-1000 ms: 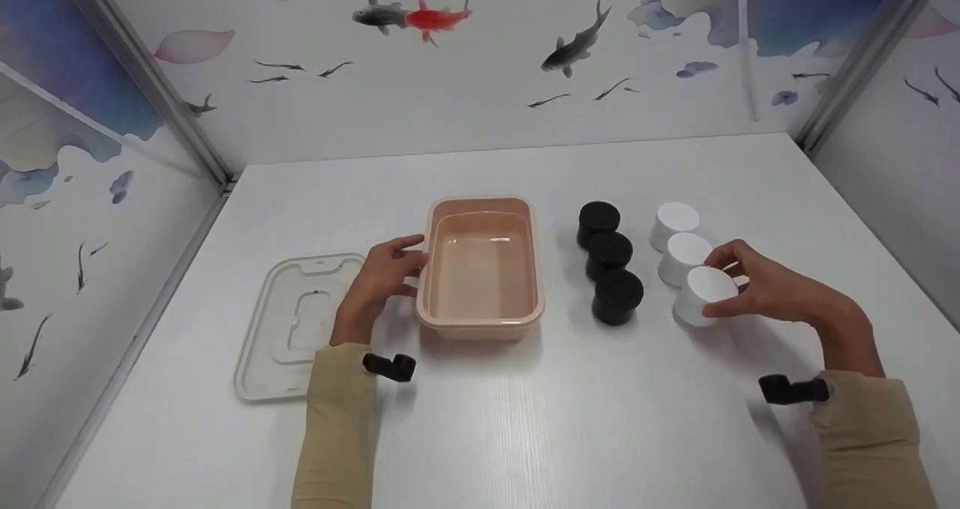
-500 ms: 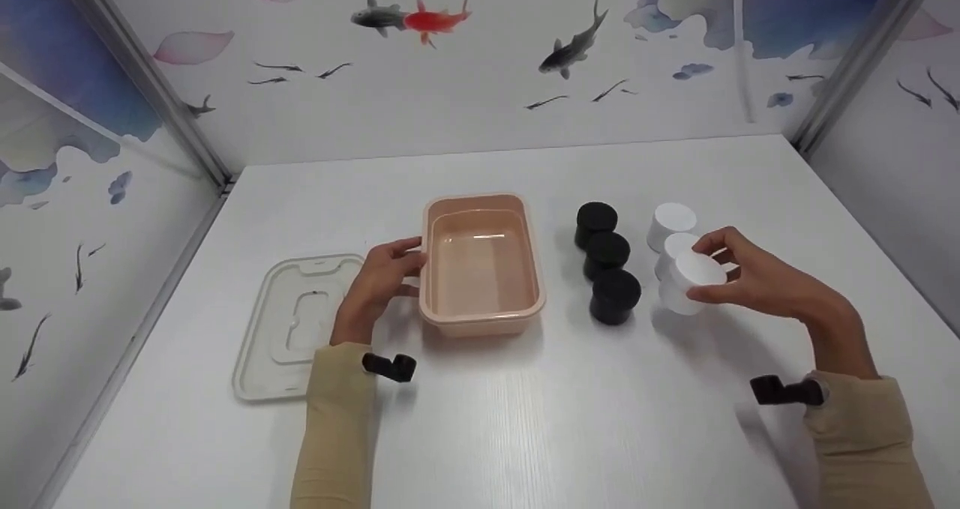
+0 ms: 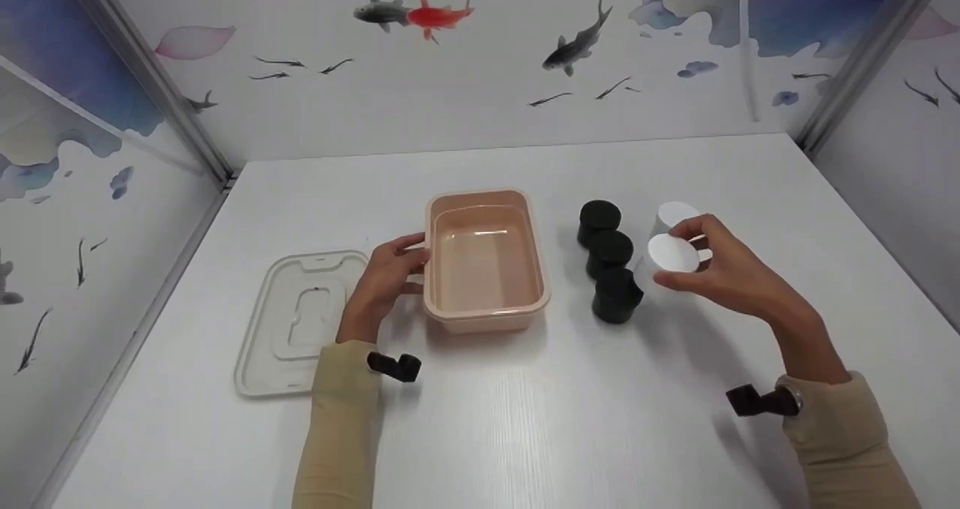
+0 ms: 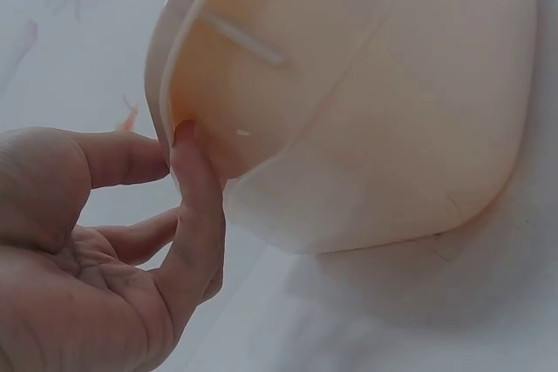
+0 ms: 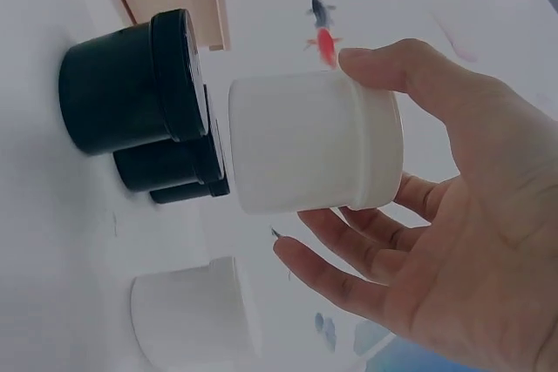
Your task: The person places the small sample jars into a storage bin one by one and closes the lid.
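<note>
My left hand (image 3: 388,280) is at the left side of a peach plastic tub (image 3: 487,315), with thumb and fingertips at its rim; in the left wrist view a fingertip (image 4: 185,134) tucks under the lip. Nothing lies inside the tub. My right hand (image 3: 731,269) holds a white lidded jar (image 3: 673,254) above the table, its thumb on one side of the lid and its fingers on the other. The right wrist view has this jar (image 5: 305,141) tipped sideways by the camera angle. Another white jar (image 3: 677,213) stands behind it; a further one is mostly hidden.
Several black lidded jars (image 3: 610,250) stand in a row between the tub and the white jars. A pale flat lid (image 3: 259,344) lies left of the tub, partly under the left forearm. Printed walls (image 3: 480,112) close off the table at the back and sides.
My right hand has lifted the nearest white jar off the table and carried it up and left toward the black jars. The left hand stays at the tub, which has turned slightly.
</note>
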`<state>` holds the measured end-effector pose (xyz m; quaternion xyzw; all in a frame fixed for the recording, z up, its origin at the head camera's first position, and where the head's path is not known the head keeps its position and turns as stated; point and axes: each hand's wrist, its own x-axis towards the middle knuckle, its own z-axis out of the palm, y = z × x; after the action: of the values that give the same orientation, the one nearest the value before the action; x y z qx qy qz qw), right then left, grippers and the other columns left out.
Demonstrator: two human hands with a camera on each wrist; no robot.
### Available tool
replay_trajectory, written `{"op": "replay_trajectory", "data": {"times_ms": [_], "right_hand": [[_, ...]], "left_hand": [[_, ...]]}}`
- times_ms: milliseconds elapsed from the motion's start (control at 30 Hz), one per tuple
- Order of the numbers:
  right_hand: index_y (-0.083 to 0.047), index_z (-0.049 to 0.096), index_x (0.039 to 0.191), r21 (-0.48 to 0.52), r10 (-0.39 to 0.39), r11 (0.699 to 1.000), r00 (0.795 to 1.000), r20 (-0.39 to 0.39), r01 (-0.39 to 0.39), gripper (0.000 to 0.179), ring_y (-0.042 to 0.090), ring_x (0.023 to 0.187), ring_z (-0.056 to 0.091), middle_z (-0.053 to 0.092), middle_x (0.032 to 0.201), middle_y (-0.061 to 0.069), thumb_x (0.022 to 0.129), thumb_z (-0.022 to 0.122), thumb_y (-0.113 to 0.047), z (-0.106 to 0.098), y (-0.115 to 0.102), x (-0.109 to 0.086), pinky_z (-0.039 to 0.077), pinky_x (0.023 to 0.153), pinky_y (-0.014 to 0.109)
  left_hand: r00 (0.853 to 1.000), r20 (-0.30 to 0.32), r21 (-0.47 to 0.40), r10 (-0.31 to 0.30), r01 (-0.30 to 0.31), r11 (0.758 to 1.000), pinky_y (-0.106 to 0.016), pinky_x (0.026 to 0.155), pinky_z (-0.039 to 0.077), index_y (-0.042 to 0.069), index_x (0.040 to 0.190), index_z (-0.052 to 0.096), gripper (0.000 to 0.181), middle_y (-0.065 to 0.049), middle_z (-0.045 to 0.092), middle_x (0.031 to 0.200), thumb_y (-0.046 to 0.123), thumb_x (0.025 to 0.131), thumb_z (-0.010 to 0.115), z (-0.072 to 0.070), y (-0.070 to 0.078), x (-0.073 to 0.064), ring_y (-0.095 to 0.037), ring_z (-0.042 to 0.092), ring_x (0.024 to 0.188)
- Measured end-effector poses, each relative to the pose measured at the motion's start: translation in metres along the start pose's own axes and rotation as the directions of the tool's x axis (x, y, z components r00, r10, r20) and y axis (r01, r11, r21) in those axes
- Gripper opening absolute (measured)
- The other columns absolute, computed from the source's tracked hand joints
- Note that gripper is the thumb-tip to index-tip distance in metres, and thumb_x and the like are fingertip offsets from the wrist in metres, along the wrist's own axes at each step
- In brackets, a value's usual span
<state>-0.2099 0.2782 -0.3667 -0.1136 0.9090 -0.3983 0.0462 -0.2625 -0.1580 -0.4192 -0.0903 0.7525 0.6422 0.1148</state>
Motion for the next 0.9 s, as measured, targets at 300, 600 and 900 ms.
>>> {"op": "replay_trajectory", "data": {"times_ms": [300, 600, 900], "right_hand": [[-0.002, 0.039, 0.136, 0.025, -0.036, 0.999, 0.999, -0.040, 0.037, 0.068, 0.030, 0.111, 0.053, 0.045, 0.139, 0.014, 0.086, 0.079, -0.027, 0.014, -0.025, 0.009, 0.048, 0.083, 0.023], [-0.001, 0.035, 0.142, 0.032, -0.057, 0.998, 0.998, -0.036, 0.058, 0.072, 0.039, 0.121, 0.053, 0.038, 0.145, 0.018, 0.087, 0.077, -0.020, 0.027, -0.051, 0.025, 0.050, 0.093, 0.044], [-0.001, 0.038, 0.143, 0.057, -0.062, 0.996, 0.998, -0.017, 0.063, 0.071, 0.034, 0.125, 0.048, 0.038, 0.145, 0.018, 0.085, 0.077, -0.018, 0.037, -0.079, 0.048, 0.051, 0.093, 0.040]], "left_hand": [[1.000, -0.005, -0.031, -0.017, 0.016, 0.999, -0.029, 0.079, 0.061, 0.015, 0.148, 0.048, 0.049, -0.013, 0.064, 0.134, 0.023, 0.100, 0.057, 0.002, 0.001, 0.002, -0.024, 0.066, 0.115], [1.000, 0.013, -0.077, -0.003, 0.004, 0.997, -0.029, 0.076, 0.061, 0.014, 0.150, 0.045, 0.050, -0.016, 0.062, 0.137, 0.021, 0.101, 0.056, 0.002, -0.004, 0.004, -0.030, 0.065, 0.120], [1.000, 0.009, -0.081, -0.019, 0.019, 0.997, -0.030, 0.078, 0.061, 0.017, 0.149, 0.046, 0.051, -0.013, 0.062, 0.138, 0.022, 0.100, 0.057, 0.002, -0.003, 0.005, -0.029, 0.064, 0.123]]}}
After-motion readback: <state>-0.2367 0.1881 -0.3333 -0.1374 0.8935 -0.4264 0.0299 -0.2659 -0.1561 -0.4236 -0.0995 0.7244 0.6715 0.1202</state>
